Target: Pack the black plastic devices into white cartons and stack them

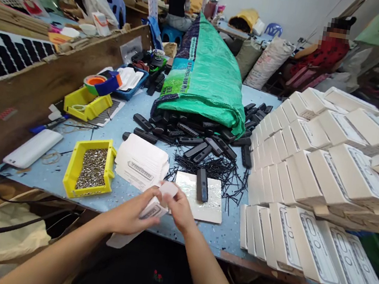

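My left hand point(134, 214) and my right hand point(179, 209) both grip a small white carton point(154, 210) at the near table edge, and its flap stands up between my fingers. Just behind it lies a stack of flat white cartons point(141, 163). A black remote point(202, 185) rests on a shiny plate point(211, 197) to the right of my hands. Loose black cable ties point(220, 173) are scattered behind the plate.
A yellow tray of screws point(91, 167) sits left of my hands, with a white power bank point(31, 149) further left. A green sack point(206, 78) spills black remotes point(190, 135). Stacked white boxes point(329, 182) fill the right side. Other people sit at the back.
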Action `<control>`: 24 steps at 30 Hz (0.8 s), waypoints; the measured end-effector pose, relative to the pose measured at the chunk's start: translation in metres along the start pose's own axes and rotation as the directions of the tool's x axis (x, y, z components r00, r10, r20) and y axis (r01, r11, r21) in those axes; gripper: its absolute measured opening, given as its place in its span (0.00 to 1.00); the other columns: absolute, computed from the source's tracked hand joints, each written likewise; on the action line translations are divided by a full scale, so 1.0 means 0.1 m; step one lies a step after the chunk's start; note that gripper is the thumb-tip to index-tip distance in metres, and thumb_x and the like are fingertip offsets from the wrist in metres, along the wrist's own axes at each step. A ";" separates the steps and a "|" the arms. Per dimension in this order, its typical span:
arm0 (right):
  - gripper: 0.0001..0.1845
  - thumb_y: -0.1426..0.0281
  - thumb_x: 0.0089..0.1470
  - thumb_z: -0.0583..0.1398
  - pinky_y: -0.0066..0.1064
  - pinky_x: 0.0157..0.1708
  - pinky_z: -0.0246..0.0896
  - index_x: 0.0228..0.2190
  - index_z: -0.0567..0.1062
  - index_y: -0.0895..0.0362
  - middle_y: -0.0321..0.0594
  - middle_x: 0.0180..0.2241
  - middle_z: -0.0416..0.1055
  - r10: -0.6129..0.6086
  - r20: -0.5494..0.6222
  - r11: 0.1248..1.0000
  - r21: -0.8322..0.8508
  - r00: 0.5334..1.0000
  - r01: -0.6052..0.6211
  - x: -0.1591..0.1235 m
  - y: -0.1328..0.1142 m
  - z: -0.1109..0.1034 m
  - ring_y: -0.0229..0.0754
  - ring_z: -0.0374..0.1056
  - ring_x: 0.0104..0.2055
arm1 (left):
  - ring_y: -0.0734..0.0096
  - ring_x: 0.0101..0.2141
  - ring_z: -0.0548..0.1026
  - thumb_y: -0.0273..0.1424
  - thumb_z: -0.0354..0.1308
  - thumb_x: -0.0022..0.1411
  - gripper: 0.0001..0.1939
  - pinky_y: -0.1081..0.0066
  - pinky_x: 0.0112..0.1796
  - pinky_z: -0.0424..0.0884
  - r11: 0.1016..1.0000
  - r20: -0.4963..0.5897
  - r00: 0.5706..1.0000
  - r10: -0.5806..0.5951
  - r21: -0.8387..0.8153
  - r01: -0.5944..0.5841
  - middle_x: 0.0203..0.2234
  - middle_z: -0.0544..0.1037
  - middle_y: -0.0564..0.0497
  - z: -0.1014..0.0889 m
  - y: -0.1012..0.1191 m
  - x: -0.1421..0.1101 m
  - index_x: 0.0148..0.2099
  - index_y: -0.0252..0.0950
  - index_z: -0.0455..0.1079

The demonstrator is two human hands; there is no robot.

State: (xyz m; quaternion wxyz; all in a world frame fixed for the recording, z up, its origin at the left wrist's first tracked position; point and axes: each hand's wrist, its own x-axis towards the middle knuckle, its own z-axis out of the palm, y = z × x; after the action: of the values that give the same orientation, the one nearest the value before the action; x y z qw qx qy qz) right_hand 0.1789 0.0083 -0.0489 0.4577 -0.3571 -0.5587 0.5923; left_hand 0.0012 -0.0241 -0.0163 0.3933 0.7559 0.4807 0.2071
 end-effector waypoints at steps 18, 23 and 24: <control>0.32 0.85 0.52 0.52 0.57 0.64 0.43 0.53 0.70 0.47 0.37 0.66 0.46 0.057 0.312 0.250 -0.924 0.948 0.289 0.01 -0.23 -1.04 0.51 0.40 0.69 | 0.53 0.46 0.75 0.35 0.65 0.51 0.49 0.58 0.43 0.73 0.503 0.032 0.846 -0.532 -0.792 0.346 0.45 0.76 0.45 -0.03 -0.27 0.10 0.68 0.46 0.40; 0.19 0.76 0.53 0.60 0.47 0.57 0.60 0.47 0.69 0.53 0.44 0.51 0.69 -0.091 0.180 0.586 -0.785 0.979 0.199 -0.05 -0.29 -1.14 0.45 0.65 0.56 | 0.61 0.44 0.77 0.28 0.56 0.61 0.25 0.67 0.37 0.76 0.055 -0.024 0.748 -0.663 -0.998 0.018 0.47 0.76 0.45 -0.09 -0.37 0.05 0.60 0.41 0.60; 0.20 0.70 0.54 0.61 0.44 0.53 0.65 0.48 0.65 0.53 0.44 0.45 0.72 -0.173 0.063 0.754 -0.634 0.983 0.173 -0.08 -0.30 -1.00 0.44 0.70 0.50 | 0.63 0.42 0.77 0.29 0.54 0.63 0.21 0.67 0.37 0.77 0.031 -0.050 0.699 -0.713 -0.999 -0.040 0.46 0.76 0.45 -0.05 -0.33 0.07 0.58 0.40 0.62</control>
State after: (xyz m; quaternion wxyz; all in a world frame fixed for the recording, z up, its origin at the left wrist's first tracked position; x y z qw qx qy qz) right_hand 0.2793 0.0329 -0.0323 0.3624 -0.4377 -0.7567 0.3233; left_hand -0.0174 -0.0082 -0.0403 0.6604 0.0580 0.4898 0.5662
